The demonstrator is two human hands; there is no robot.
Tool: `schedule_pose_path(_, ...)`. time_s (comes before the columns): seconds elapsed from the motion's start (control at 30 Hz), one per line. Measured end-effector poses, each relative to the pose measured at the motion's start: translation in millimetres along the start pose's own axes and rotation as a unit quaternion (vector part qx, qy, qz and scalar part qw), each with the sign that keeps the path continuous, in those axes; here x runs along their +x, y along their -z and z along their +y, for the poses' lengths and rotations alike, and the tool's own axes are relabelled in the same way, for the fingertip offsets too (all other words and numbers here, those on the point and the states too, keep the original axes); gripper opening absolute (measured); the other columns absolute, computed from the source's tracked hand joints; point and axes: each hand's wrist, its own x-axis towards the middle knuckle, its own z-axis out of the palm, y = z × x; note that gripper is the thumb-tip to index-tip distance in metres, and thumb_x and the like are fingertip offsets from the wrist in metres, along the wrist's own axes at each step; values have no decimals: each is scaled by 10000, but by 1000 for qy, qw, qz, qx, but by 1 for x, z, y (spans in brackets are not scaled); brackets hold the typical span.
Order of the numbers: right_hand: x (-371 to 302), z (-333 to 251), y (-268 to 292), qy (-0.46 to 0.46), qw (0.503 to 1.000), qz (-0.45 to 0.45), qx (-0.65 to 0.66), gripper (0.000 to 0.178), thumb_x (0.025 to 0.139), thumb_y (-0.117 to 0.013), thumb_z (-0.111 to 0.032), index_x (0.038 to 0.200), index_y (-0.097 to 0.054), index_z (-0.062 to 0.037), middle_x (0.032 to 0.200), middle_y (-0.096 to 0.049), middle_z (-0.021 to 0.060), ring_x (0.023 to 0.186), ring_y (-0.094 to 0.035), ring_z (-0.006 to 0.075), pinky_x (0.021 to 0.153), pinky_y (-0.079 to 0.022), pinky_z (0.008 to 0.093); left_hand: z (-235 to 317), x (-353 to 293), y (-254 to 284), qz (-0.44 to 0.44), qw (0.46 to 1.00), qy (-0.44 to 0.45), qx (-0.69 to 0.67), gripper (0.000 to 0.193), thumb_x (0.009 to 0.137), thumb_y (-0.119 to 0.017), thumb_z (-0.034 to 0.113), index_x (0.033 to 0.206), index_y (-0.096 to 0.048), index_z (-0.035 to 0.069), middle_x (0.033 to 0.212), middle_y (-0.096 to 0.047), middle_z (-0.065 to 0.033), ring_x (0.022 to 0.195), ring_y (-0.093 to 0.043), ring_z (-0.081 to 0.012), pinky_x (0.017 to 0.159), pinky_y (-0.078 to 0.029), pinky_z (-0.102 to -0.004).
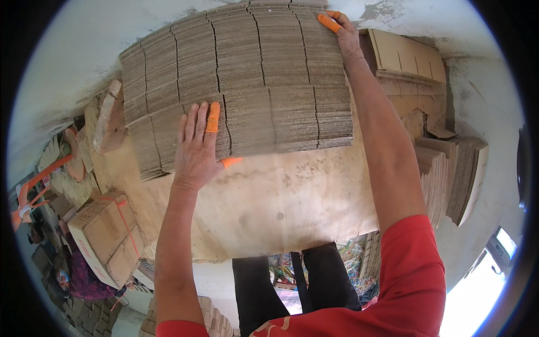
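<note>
Brown cardboard (pixel 241 62) sits on the bench (pixel 292 208). My left fingers (pixel 191 124) lie flat, spread out, on its front. My right fingers (pixel 329 23) touch its far right corner; I can't tell if they grip.

Workshop: plywood bench (pixel 303 196), stacked cardboard (pixel 241 64)
</note>
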Motion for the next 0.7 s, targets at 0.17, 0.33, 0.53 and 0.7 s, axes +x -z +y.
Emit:
schedule_pose_path(0.17,8,18,-1,21,999,31,-27,475,827,-704,-184,1288,-594,-154,1282,-598,49,1230,-513,197,1096,-324,348,0,0,-4,-6,1000,6,11,1253,585,-806,625,1514,-188,55,1547,-242,-153,1437,-227,-349,1190,-199,-503)
schedule_pose_path(0.33,23,29,12,56,998,-21,-23,433,834,-683,-202,1263,-632,-171,1311,-573,52,1265,-486,218,1119,-287,373,1,2,-4,-3,1000,1,8,1256,580,-825,595,1516,-184,56,1554,-229,-143,1443,-216,-338,1198,-190,-495)
schedule_pose_path(0.53,31,23,9,15,992,-52,-110,374,849,-650,-176,1223,-661,-173,1281,-582,37,1225,-504,194,1106,-305,332,3,-2,-2,-1,1000,1,5,1220,575,-875,466,1508,-211,48,1551,-237,-150,1437,-227,-343,1187,-209,-502)
schedule_pose_path(0.7,32,25,14,-43,994,-56,-87,337,889,-614,-202,1221,-642,-146,1212,-609,31,1165,-533,168,1030,-390,313,0,-4,-2,17,999,-13,-29,1171,556,-897,373,1483,-264,38,1534,-270,-162,1419,-252,-358,1167,-230,-514)
